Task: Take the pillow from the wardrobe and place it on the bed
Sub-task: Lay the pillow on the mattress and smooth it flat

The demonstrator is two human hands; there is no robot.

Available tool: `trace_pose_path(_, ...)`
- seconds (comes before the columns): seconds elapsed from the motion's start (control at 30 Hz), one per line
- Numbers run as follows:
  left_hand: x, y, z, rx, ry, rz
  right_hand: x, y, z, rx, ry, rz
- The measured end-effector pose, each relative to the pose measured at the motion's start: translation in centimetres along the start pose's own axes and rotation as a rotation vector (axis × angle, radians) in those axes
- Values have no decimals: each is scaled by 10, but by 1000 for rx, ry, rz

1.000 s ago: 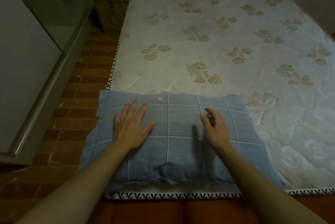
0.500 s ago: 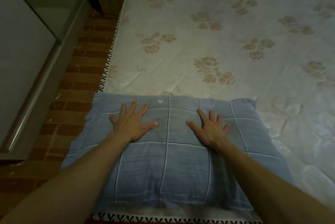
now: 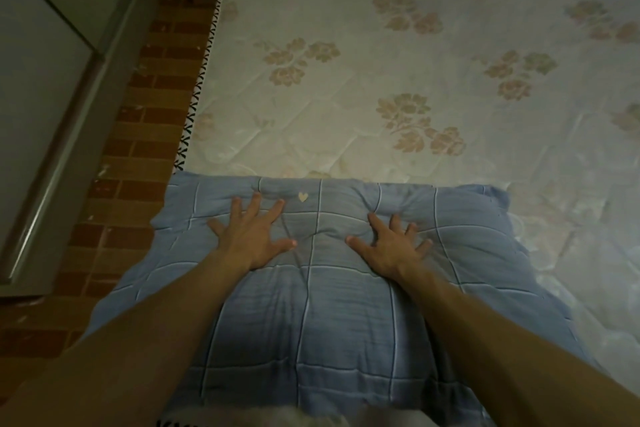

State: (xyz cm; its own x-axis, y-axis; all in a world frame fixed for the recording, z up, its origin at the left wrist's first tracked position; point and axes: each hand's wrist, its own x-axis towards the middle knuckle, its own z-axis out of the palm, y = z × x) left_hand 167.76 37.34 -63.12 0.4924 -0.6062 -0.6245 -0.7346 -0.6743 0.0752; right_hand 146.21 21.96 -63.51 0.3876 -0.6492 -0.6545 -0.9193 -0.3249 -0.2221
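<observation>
A blue checked pillow (image 3: 311,316) with a small heart mark lies flat on the near left corner of the bed (image 3: 398,56), its left edge hanging over the mattress side. My left hand (image 3: 251,236) presses palm down on the pillow's upper left, fingers spread. On the upper right, my right hand (image 3: 388,246) also rests flat with fingers apart and dents the fabric. Neither hand grips anything.
The mattress has a pale floral cover and a black-and-white trim (image 3: 197,94) along its left side. A strip of brick-pattern floor (image 3: 114,184) runs between the bed and a grey wardrobe (image 3: 41,87) at the left.
My right hand turned from edge-on to flat on the pillow, fingers spread. My head moved closer and lower, so the pillow fills more of the view.
</observation>
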Motion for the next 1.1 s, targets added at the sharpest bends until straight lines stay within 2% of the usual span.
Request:
trace_pose_path(0.23,-18,1,-11,-39,-15,5,-18,0,-10,19,-1,-18)
trace_pose_path(0.37,-45,-1,-26,-32,11,-5,-43,3,-21,-26,79,-49)
trace_pose_path(0.57,-96,-1,-30,2,180,32,-84,16,-32,-90,208,-113)
trace_pose_path(0.67,-120,-6,-20,-9,260,-46,-105,39,-26,-25,266,-84)
trace_pose_path(0.83,-158,-43,8,-126,294,-130,-143,101,-11,40,295,23)
trace_pose_path(1.1,-188,-69,57,-176,168,-89,-187,136,38,105,209,-34)
